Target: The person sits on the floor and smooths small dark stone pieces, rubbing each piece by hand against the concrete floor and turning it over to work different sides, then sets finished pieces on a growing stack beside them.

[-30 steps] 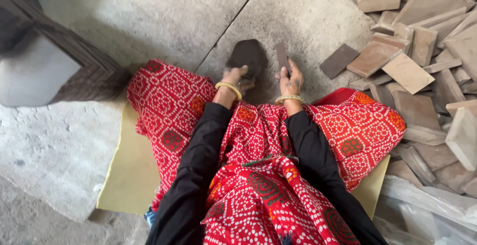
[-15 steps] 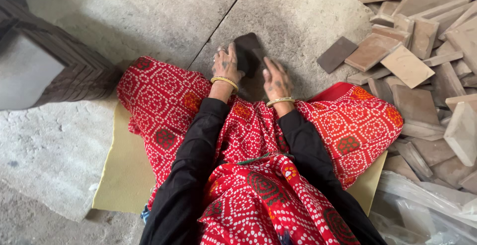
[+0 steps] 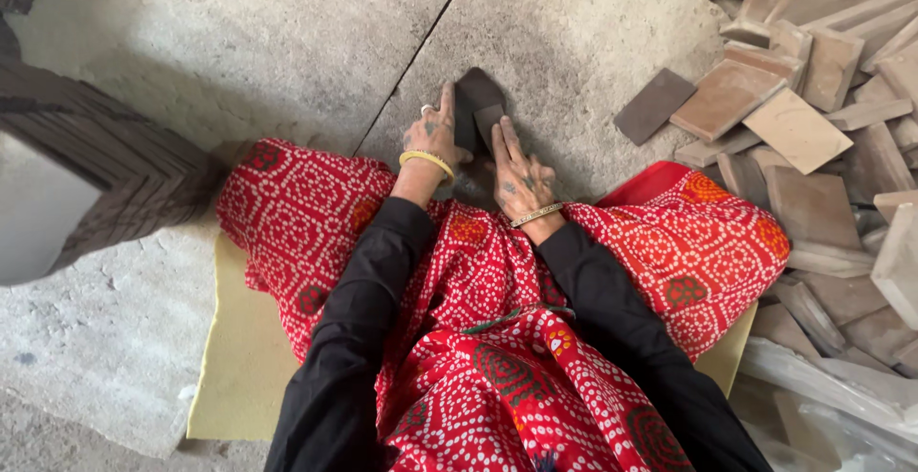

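Hands have shifted since the earlier views: a second ago the left hand (image 3: 432,135) lay on top of the dark tile (image 3: 475,109) and the right hand (image 3: 516,177) was lifted beside it; half a second ago both sat staggered on it. Now they flank it, which suggests the tile is being steadied or worked between them rather than carried off.

The dark tile lies on the concrete floor (image 3: 287,42), just ahead of the person's knees and beside the straight joint (image 3: 421,46) that runs across the floor slabs. The left hand presses its flat, extended fingers against the tile's left side, not clenched. The right hand is likewise laid flat, fingers straight, touching the tile's near right corner; neither hand closes around it. A yellow bangle (image 3: 426,159) sits on the left wrist, a thin bracelet (image 3: 535,215) on the right.

Room for moving: the floor ahead and to the left of the tile is bare. To the right, well apart from the hands, a heap of tiles (image 3: 813,128) crowds the floor's right edge, one loose dark piece (image 3: 654,106) nearest. On the left stands a stack of dark tiles (image 3: 105,175). The person sits on a yellow mat (image 3: 229,357), red patterned cloth (image 3: 306,214) spread across it.
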The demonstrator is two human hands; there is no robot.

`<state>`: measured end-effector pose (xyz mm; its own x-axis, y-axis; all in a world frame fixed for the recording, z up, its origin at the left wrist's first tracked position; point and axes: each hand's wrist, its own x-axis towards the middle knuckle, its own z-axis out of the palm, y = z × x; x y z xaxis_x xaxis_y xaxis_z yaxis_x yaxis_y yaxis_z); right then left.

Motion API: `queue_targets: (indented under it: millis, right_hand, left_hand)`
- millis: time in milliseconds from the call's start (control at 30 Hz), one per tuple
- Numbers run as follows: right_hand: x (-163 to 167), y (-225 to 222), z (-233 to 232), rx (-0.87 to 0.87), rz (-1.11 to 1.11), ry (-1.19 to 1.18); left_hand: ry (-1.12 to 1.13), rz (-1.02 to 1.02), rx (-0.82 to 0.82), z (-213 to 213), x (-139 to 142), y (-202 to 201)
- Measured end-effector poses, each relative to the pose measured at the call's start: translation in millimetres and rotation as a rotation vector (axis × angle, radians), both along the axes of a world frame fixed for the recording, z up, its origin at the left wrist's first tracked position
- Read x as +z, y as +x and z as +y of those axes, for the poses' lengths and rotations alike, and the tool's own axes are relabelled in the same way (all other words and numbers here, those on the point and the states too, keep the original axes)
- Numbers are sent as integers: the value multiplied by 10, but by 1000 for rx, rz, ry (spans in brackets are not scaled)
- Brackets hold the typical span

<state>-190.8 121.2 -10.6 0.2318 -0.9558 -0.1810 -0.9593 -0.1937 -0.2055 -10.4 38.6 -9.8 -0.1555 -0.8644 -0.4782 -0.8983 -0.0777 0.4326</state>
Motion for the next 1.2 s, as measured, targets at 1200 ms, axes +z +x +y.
queue_targets:
  millis: [1200]
  right_hand:
    - [129, -268, -550, 353, 12, -227]
  left_hand:
    - [24, 90, 0, 73, -61, -16]
